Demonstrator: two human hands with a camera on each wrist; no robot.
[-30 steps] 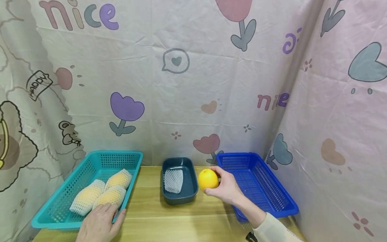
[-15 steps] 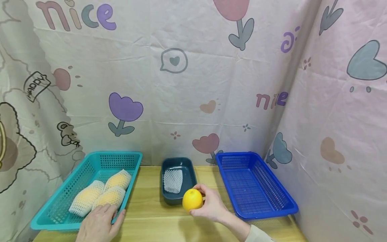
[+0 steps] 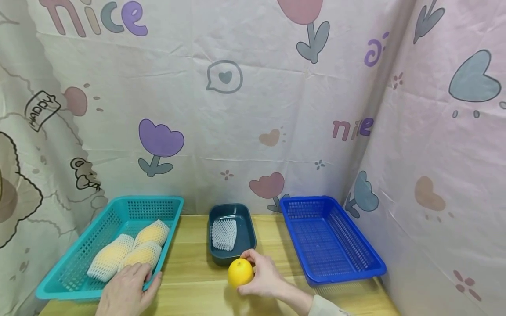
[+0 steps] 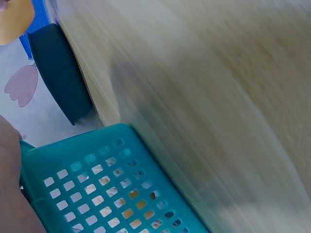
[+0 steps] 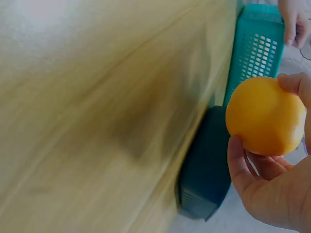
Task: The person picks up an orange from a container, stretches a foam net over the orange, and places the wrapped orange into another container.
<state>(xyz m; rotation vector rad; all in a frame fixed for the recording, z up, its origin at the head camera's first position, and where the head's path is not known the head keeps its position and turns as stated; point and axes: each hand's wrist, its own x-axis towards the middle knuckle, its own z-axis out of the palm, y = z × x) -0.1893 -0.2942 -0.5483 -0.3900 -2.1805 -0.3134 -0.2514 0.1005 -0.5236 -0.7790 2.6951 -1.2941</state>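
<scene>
In the head view, my right hand (image 3: pixel 264 275) holds an orange (image 3: pixel 240 273) above the table, in front of the small dark teal dish (image 3: pixel 246 252). The right wrist view shows thumb and fingers around the orange (image 5: pixel 265 116). My left hand (image 3: pixel 128 289) is at the near right side of the teal basket (image 3: pixel 71 260), its thumb outside the rim and its fingers inside, close against a net-wrapped yellow fruit (image 3: pixel 147 253). Several such fruits in white foam nets lie in the basket. An unfilled white foam net (image 3: pixel 224 235) lies in the dish.
A blue basket (image 3: pixel 330 239) stands at the right of the wooden table (image 3: pixel 189 281), with nothing seen in it. A printed curtain (image 3: pixel 221 131) hangs right behind the containers and along both sides.
My right hand has carried the orange left and toward me, from between the dish and blue basket to in front of the dish. The left hand stays at the teal basket.
</scene>
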